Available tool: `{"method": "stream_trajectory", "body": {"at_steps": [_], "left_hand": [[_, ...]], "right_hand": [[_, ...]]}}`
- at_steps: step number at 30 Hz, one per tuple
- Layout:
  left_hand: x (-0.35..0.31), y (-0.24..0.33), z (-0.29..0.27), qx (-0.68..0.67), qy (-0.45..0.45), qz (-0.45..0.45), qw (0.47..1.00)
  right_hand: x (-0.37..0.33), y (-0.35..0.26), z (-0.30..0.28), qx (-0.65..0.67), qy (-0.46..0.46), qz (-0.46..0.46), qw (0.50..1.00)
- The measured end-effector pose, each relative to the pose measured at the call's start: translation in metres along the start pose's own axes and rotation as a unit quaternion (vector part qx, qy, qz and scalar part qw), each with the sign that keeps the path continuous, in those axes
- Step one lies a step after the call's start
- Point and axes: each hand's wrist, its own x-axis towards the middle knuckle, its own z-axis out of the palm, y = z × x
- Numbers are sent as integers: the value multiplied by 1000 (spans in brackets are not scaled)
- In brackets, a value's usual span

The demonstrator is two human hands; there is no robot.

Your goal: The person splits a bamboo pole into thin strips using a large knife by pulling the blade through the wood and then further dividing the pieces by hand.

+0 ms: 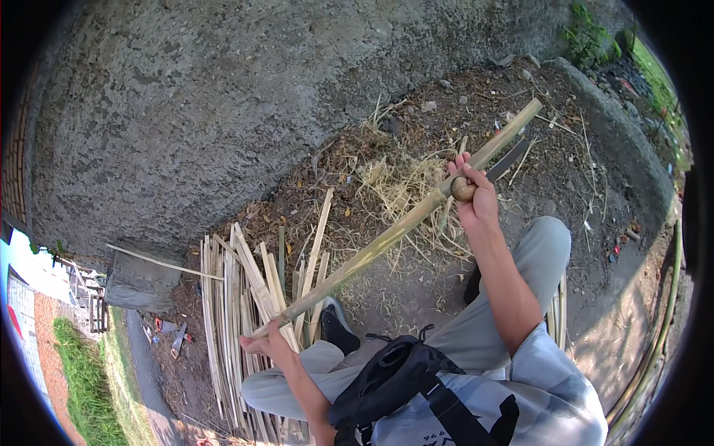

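A long bamboo pole [372, 249] runs slantwise across my lap, its upper end to the far right. Round its lower left end my left hand [269, 343] is closed. Farther up, my right hand [477, 199] grips a knife by its rounded wooden handle, with the dark knife blade [509, 160] pointing up and right, close alongside the pole. Fingers of that hand also reach around the bamboo, just beyond a joint. The palm side of my left hand's grip is partly hidden.
Split bamboo strips [216, 320] lie in a pile at the left. Pale shavings [401, 186] cover the soil ahead. A rough concrete wall [208, 111] rises beyond. A handsaw [178, 340] lies at far left; long green poles [667, 305] lie at the right edge.
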Motion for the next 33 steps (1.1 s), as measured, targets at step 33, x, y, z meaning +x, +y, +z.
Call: {"method": "stream_trajectory", "body": {"at_steps": [33], "left_hand": [[-215,313,225,-223,-662,266,664]], "right_hand": [[-43,5,23,-179,-157,59,970]]}}
